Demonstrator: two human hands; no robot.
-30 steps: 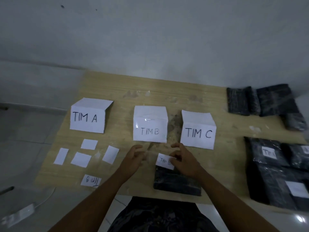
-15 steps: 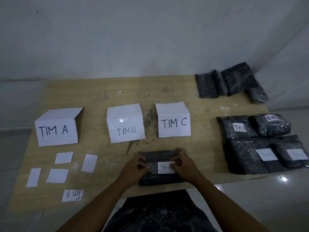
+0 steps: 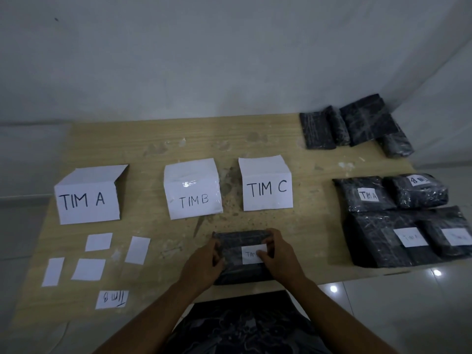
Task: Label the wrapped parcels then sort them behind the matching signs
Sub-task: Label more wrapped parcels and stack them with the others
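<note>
A black wrapped parcel (image 3: 237, 241) lies at the table's front edge, in front of the TIM B sign (image 3: 192, 198). A white label (image 3: 251, 254) with "TIM" showing sits on its top. My left hand (image 3: 201, 264) grips the parcel's left end. My right hand (image 3: 278, 254) curls over the right end, its thumb pressing on the label and covering the last letter. The TIM A sign (image 3: 88, 200) stands to the left and the TIM C sign (image 3: 267, 190) to the right.
Several labelled black parcels (image 3: 367, 195) are stacked at the right edge of the wooden table (image 3: 158, 233). Unlabelled black parcels (image 3: 357, 126) lie at the back right. Blank paper slips (image 3: 88, 269) and a written slip (image 3: 112, 299) lie at the front left.
The label, held at the parcel's far edge a second ago, now lies flat on its top. Both hands have closed in on the parcel's ends.
</note>
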